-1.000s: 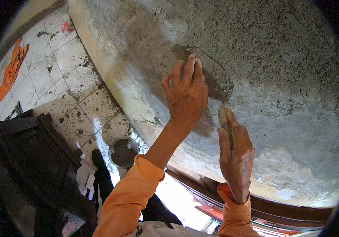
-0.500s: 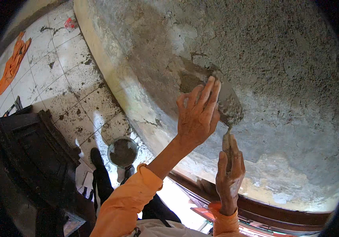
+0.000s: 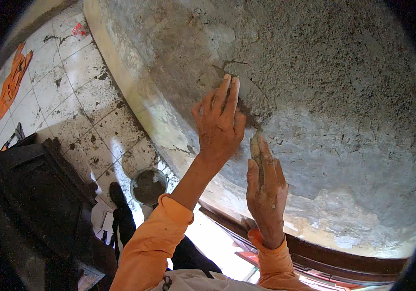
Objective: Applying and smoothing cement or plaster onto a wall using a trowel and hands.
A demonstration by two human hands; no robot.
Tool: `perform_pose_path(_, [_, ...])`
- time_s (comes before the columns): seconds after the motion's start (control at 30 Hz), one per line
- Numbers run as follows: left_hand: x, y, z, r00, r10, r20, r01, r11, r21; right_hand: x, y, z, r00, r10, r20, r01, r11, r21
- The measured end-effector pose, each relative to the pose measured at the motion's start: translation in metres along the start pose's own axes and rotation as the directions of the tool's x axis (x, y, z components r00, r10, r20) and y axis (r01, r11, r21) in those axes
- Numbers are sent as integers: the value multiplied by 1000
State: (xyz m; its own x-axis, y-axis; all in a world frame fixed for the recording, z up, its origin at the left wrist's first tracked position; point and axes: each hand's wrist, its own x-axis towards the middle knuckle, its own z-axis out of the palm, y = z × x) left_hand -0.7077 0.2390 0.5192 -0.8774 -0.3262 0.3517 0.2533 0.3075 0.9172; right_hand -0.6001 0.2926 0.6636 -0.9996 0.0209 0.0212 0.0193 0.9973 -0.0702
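Centre frame, I've got the right hand (image 3: 267, 194) curled round the trowel (image 3: 254, 97) by its handle; the left hand (image 3: 218, 130) fans loosely spread fingers, seemingly pressing the blade to the wall (image 3: 353, 150). Smoothing stroke, I'd judge; next calls for even pressure.

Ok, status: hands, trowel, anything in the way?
Right hand gripping trowel by its handle. Left hand at the blade. Blade against wall. Bucket off left, apart from both hands; no obstruction visible.
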Motion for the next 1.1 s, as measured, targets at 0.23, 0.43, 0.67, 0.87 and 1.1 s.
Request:
perform_pose_path(0.23, [-38, 2, 2, 996, -27, 81, 25, 999, 23, -24, 15, 2, 995, -94, -24, 92, 994, -56])
perform_pose_path(0.43, [-3, 22, -18, 999, 32, 19, -31, 999, -30, -22, 9, -21, 990, -128, -62, 127, 991, -33])
perform_pose_path(0.67, [5, -3, -1, 998, 38, -44, -37, 999, 9, 7, -11, -7, 999, -26, -20, 24, 997, -80])
perform_pose_path(0.87, [-36, 8, -10, 994, -48, 102, 49, 999, -12, -27, 1, -15, 997, 1, 72, 3, 999, -46])
perform_pose_path(1.1, [22, 3, -8, 994, 99, -50, -96, 994, 50, 9, -12, -19, 994, -96, -56, 93, 995, -46])
